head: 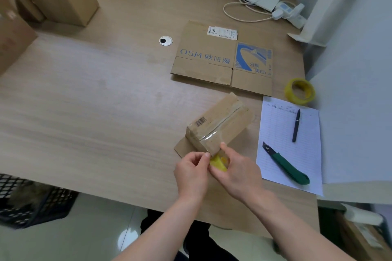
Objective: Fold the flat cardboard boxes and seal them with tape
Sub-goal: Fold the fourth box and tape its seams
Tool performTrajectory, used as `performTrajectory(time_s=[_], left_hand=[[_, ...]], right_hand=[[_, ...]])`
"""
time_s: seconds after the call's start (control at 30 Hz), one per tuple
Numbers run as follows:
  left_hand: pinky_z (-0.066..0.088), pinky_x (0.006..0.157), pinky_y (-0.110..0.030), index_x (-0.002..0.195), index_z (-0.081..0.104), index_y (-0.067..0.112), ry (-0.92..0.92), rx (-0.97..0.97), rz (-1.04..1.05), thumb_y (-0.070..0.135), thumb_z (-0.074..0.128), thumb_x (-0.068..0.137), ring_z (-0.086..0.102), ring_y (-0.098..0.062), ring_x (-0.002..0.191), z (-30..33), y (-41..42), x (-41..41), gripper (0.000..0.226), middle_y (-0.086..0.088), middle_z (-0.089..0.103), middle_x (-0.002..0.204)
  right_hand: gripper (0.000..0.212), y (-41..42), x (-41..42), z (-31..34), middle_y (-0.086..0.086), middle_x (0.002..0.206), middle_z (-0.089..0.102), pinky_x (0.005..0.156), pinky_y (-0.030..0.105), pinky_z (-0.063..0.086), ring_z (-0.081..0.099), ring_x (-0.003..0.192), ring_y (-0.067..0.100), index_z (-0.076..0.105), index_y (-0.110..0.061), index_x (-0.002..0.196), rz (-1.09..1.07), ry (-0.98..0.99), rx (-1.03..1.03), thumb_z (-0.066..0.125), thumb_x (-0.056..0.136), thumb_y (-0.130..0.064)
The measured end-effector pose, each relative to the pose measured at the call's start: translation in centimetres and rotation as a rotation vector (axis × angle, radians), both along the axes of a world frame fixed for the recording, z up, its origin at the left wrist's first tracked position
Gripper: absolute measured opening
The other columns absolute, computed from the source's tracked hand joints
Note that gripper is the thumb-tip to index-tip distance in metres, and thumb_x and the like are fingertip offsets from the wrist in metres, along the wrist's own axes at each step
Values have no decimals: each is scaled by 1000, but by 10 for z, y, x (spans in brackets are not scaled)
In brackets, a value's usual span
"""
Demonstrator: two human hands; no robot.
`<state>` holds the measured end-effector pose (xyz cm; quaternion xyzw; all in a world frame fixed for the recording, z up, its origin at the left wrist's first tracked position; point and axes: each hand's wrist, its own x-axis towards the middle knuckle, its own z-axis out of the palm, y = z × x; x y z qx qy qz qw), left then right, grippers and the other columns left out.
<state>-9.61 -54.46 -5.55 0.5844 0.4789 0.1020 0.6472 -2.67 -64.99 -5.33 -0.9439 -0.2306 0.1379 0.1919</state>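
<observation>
Wood-grain counter (84,101), lit from the right. Item one: small cardboard box (218,127), folded up, clear tape already down its top seam, standing just ahead of both hands. Left hand (192,172) pinches the tape's loose end; right hand (237,172) grips a yellow tape roll (218,164), thumb pressed to the box's near edge. Sealing judged nearly finished here. Item two: printed flat box (222,59), unfolded, farther back, untouched. Spare tape roll (299,91) and green utility knife (286,165) lie right.

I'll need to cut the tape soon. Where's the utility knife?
In the head view, the green utility knife lies on the lined paper at the table's right side, just below the black pen.
</observation>
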Motion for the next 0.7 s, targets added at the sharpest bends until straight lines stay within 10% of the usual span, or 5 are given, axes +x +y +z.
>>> performTrajectory(time_s=[0.33, 0.7], left_hand=[[55, 79, -51, 72, 65, 1, 74, -173, -19, 20, 69, 89, 67, -32, 73, -2, 5, 15, 26, -21, 70, 76], [52, 71, -39, 104, 52, 11, -64, -673, 219, 3, 59, 94, 62, -30, 83, 2, -30, 14, 14, -20, 65, 97]], right_hand=[[83, -2, 7, 17, -13, 72, 54, 67, 28, 47, 63, 86, 16, 33, -32, 152, 93, 223, -13, 64, 76, -49], [63, -31, 40, 25, -17, 72, 57, 65, 23, 43, 55, 70, 0, 54, -45, 135, 51, 304, 99, 63, 73, -41]])
